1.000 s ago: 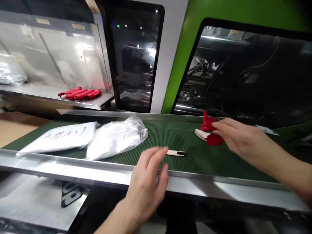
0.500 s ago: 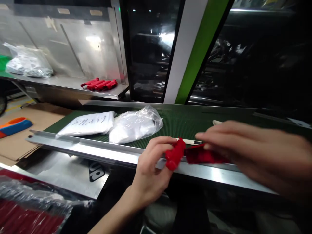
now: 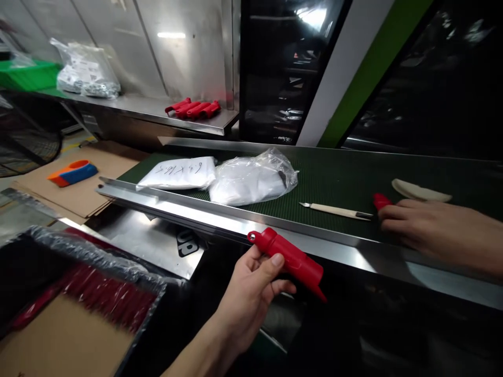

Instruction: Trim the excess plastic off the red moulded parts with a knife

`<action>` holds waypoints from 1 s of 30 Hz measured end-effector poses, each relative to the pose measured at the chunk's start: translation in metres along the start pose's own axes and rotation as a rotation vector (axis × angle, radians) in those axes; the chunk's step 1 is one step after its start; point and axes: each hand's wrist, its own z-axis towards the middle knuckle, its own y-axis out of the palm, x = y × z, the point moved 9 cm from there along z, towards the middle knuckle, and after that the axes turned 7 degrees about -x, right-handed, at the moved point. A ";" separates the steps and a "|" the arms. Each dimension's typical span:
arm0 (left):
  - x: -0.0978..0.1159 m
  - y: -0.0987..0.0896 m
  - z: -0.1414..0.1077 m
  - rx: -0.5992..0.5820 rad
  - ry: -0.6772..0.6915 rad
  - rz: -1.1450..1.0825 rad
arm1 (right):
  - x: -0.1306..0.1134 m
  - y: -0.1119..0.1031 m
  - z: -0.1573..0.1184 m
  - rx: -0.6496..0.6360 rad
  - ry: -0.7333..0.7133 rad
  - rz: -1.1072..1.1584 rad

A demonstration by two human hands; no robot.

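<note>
A red plastic part with a small ring at one end is held between the thumb and fingers of my left hand, in front of the metal rail. Farther right, my right hand is closed over another red part; only its end shows past the fingers, above the green belt. A craft knife with a pale handle lies on the belt just left of my right hand. Behind that hand rests a cream curved piece.
Two white packets, one wrapped and one in clear plastic, lie on the belt. Several red parts sit on the metal shelf. An orange-blue object lies on cardboard. A plastic-lined box stands lower left.
The view has shifted, showing more of the lined box. My left hand now holds its red part lengthwise in view. My right hand has moved away to the right with the other part, down toward the belt.
</note>
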 end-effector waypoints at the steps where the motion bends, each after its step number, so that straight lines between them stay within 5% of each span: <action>1: 0.000 -0.004 -0.004 0.010 0.006 -0.023 | 0.000 0.008 -0.002 -0.067 -0.099 -0.051; 4: 0.000 -0.015 -0.013 0.064 0.014 -0.068 | 0.008 0.021 -0.003 -0.167 -0.276 -0.151; 10: 0.004 -0.029 -0.026 0.165 0.075 -0.100 | 0.019 0.046 0.050 -0.282 0.142 -0.072; 15: 0.005 -0.036 -0.037 0.242 0.097 -0.122 | -0.009 0.076 0.083 -0.373 0.161 0.023; 19: 0.001 -0.034 -0.045 0.247 0.076 -0.127 | -0.017 0.047 0.078 -0.211 0.267 -0.013; 23: -0.002 -0.034 -0.049 0.292 0.085 -0.137 | -0.077 -0.007 0.045 0.103 0.345 0.010; 25: -0.002 -0.034 -0.049 0.332 0.110 -0.144 | -0.108 -0.008 0.020 0.224 0.471 0.289; 30: -0.015 -0.027 -0.048 0.365 0.129 -0.118 | -0.173 0.098 -0.026 0.198 0.839 1.314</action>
